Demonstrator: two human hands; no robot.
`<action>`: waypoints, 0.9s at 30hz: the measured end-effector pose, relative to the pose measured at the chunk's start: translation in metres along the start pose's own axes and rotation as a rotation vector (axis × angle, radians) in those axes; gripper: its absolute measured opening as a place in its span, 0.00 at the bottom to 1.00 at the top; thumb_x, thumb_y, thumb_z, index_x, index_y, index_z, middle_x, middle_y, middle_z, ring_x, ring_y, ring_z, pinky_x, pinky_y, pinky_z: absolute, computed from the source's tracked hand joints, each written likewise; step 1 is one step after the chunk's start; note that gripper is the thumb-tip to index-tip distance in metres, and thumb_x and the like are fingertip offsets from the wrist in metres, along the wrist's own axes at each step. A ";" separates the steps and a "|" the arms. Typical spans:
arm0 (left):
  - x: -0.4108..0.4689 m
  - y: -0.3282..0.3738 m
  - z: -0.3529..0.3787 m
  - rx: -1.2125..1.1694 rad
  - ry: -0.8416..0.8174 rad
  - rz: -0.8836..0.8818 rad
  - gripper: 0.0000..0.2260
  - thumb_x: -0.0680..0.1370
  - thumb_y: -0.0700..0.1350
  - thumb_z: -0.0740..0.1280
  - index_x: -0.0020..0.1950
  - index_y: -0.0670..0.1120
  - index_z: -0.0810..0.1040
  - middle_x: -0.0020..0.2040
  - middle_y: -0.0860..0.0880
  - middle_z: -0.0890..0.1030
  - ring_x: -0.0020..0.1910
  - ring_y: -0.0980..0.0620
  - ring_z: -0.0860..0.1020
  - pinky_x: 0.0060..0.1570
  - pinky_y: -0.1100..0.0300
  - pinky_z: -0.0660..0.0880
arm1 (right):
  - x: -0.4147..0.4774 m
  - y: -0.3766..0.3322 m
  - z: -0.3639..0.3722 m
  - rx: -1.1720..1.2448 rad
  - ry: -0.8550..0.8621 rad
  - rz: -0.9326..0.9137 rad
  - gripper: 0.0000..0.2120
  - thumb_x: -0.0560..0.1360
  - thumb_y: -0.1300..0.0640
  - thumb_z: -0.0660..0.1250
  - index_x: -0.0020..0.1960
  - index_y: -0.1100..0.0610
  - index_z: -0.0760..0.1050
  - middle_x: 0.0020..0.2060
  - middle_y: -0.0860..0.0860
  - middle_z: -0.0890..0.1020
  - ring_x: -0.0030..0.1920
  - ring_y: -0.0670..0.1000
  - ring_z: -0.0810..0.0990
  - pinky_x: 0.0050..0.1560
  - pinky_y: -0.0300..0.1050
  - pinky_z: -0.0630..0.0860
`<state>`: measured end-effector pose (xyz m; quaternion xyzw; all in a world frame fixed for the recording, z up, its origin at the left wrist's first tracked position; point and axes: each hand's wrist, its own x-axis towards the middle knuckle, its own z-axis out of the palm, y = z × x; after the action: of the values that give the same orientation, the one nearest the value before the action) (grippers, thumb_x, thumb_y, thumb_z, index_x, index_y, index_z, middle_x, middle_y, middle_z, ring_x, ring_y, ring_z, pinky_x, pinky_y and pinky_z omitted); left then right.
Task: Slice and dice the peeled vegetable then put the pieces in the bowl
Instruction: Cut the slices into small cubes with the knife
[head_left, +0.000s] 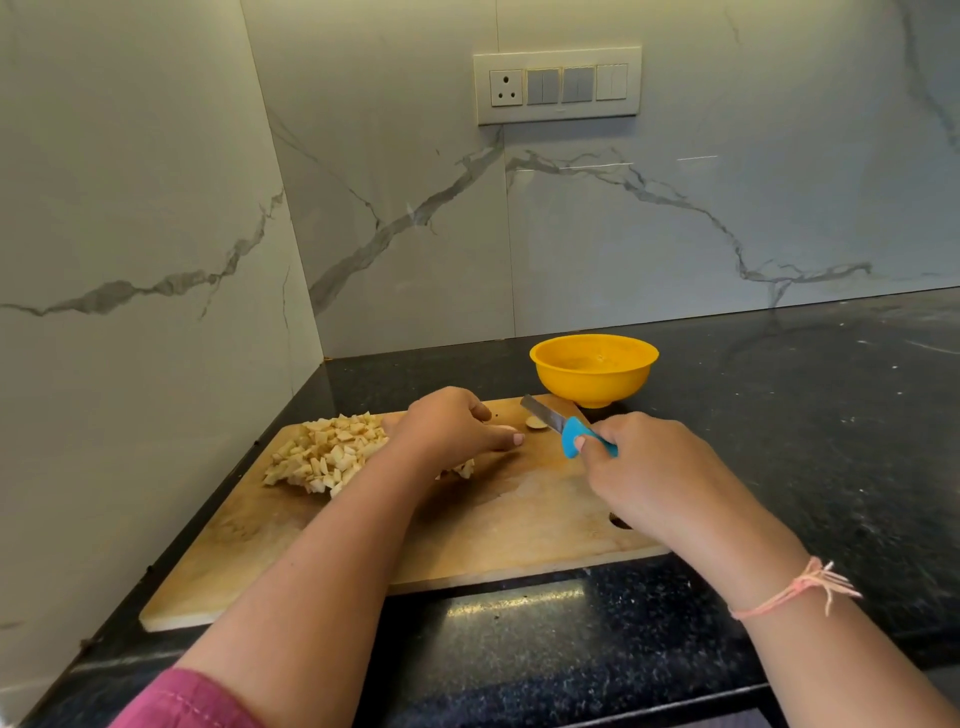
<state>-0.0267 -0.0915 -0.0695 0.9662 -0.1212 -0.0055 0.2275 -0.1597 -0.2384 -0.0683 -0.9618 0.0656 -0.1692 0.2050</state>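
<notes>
Standing over the diced heap

On the black desk (779, 415) lay a wooden cutting board (467, 530), with a pile of pale diced pieces (327, 452) on its far left part. The left hand (457, 426) rested on the board just beside the pile, fingers curled downward and thumb stretched out; I could not tell whether it gripped anything. The right hand (649, 467) gripped the blue handle of a knife (550, 415), its blade pointing away over a small leftover end piece (535, 423). A yellow bowl (595, 371) stood just beyond the board's far edge.
</notes>
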 end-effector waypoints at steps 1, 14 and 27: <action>-0.001 0.001 0.000 0.026 -0.016 0.005 0.28 0.71 0.64 0.69 0.65 0.50 0.75 0.60 0.50 0.79 0.57 0.48 0.76 0.60 0.47 0.73 | 0.000 0.000 0.000 0.007 0.008 -0.003 0.16 0.81 0.48 0.53 0.62 0.52 0.74 0.45 0.49 0.80 0.43 0.49 0.77 0.40 0.44 0.73; 0.002 -0.007 0.003 -0.070 0.005 -0.006 0.22 0.72 0.51 0.71 0.65 0.56 0.72 0.55 0.57 0.79 0.59 0.49 0.75 0.60 0.46 0.72 | -0.006 -0.020 -0.004 -0.096 -0.086 -0.055 0.12 0.80 0.49 0.56 0.55 0.55 0.74 0.34 0.47 0.70 0.36 0.47 0.71 0.28 0.38 0.62; 0.004 -0.008 0.008 -0.077 0.059 -0.069 0.17 0.70 0.55 0.71 0.57 0.63 0.70 0.57 0.57 0.79 0.61 0.49 0.72 0.63 0.42 0.67 | -0.024 -0.039 -0.025 -0.254 -0.185 -0.175 0.11 0.80 0.54 0.57 0.40 0.52 0.60 0.32 0.47 0.66 0.31 0.44 0.66 0.29 0.38 0.62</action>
<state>-0.0217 -0.0885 -0.0803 0.9601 -0.0809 0.0105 0.2676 -0.1883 -0.2072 -0.0379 -0.9935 -0.0168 -0.0875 0.0713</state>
